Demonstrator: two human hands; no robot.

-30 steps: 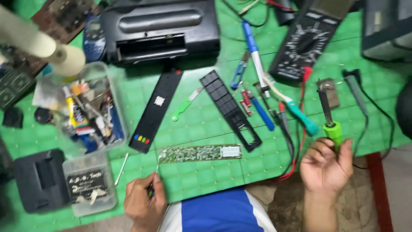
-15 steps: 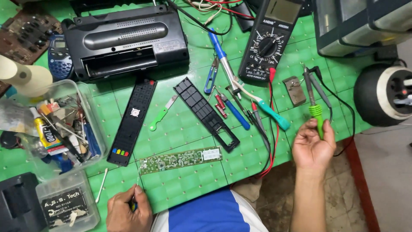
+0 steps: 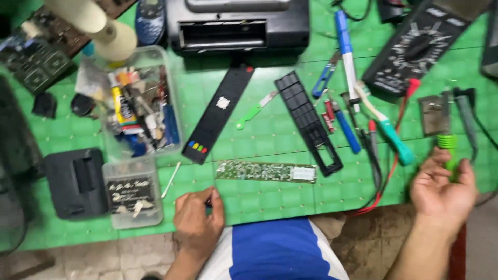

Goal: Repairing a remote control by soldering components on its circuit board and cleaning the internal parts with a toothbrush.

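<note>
Closest to the camera, the left hand point(image 3: 197, 220) rests on the near edge of the green mat point(image 3: 270, 197), fingers curled around something small and dark, though I can't tell what it is. The right hand point(image 3: 443, 186) is half closed on a green-handled tool point(image 3: 447, 148) off the right side. Just past the left hand lies the bare circuit board point(image 3: 265, 171), with the black remote shell point(image 3: 219, 115) and its back frame point(image 3: 308, 123) further up, so this looks like mid-teardown, board out and being worked on. I'd guess the next move needs the tool tip brought over to the board, steady and careful. Compared to half a second ago, the view sits lower and closer, and both hands are about where they were.
</note>
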